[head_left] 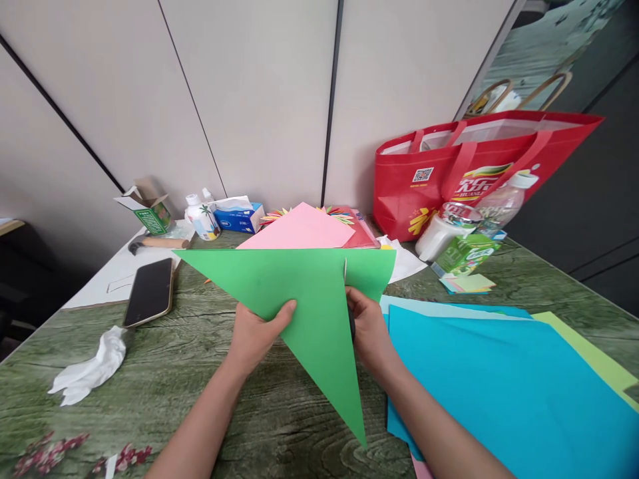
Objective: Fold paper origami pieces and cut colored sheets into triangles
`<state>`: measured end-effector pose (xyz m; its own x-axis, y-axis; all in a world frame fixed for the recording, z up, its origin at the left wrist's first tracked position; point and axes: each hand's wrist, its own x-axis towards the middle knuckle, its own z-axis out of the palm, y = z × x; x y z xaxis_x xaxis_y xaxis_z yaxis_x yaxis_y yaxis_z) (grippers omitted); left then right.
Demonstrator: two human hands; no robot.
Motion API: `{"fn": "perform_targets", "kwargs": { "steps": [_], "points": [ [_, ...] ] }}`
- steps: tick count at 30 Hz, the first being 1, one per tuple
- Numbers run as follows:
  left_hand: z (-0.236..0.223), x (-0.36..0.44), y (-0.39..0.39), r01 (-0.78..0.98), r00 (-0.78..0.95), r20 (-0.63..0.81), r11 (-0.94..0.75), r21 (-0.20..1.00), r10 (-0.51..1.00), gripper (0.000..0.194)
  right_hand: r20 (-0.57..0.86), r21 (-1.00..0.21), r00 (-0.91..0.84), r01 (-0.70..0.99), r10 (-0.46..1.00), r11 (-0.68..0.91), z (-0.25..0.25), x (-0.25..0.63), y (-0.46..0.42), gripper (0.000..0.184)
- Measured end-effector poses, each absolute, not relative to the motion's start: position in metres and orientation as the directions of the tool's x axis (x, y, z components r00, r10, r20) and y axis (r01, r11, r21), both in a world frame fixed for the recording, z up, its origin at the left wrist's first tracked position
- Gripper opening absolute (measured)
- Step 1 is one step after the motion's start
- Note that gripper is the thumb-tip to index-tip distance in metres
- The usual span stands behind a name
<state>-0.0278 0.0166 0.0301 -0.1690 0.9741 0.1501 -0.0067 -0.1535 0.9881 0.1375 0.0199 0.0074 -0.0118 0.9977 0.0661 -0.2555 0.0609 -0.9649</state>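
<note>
A large green sheet of paper (309,286), folded into a triangle shape, is held up over the table. My left hand (257,336) pinches its lower left edge, with the thumb lying on the front face. My right hand (369,326) is closed around the dark handle of scissors (352,322). A bit of blade shows near the top of a long cut, and most of the scissors is hidden by paper. To the right of the cut, a green strip bends away. Behind the green sheet, a pink paper (302,226) rises to a point.
At the right lie blue sheets (474,372). A red bag (414,193), a plastic bottle (504,199) and a green carton (466,253) stand behind them. On the left are a phone (150,291), a crumpled tissue (92,369), a hammer (160,243) and a blue tissue box (239,218).
</note>
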Motion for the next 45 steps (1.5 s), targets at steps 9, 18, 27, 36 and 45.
{"fn": "perform_targets", "kwargs": {
  "steps": [9, 18, 27, 36, 45],
  "points": [
    [0.0332, -0.0279, 0.0161, -0.017, -0.136, 0.142, -0.146, 0.989, 0.98, 0.045, 0.048, -0.965, -0.002, -0.26, 0.999, 0.045, 0.006, 0.1368, 0.0198, 0.026],
    [0.0272, -0.0273, 0.0169, -0.066, -0.158, 0.135, -0.147, 0.987, 0.978, 0.052, 0.049, -0.959, -0.008, -0.28, 0.999, 0.045, 0.0067, 0.1362, 0.0191, 0.025],
    [0.0248, -0.0291, 0.0161, 0.019, -0.113, 0.147, -0.146, 0.989, 0.983, 0.049, 0.059, -0.956, 0.035, -0.284, 0.998, 0.067, 0.0104, 0.1397, 0.0211, 0.027],
    [0.0252, -0.0286, 0.0165, -0.002, -0.103, 0.128, -0.129, 0.992, 0.986, 0.054, 0.046, -0.945, 0.055, -0.321, 0.997, 0.062, 0.0113, 0.1376, 0.0205, 0.025],
    [0.0248, -0.0291, 0.0172, 0.029, -0.09, 0.152, -0.15, 0.988, 0.984, 0.055, 0.036, -0.944, 0.068, -0.325, 0.997, 0.057, 0.0121, 0.1379, 0.0206, 0.022]
  ]
}}
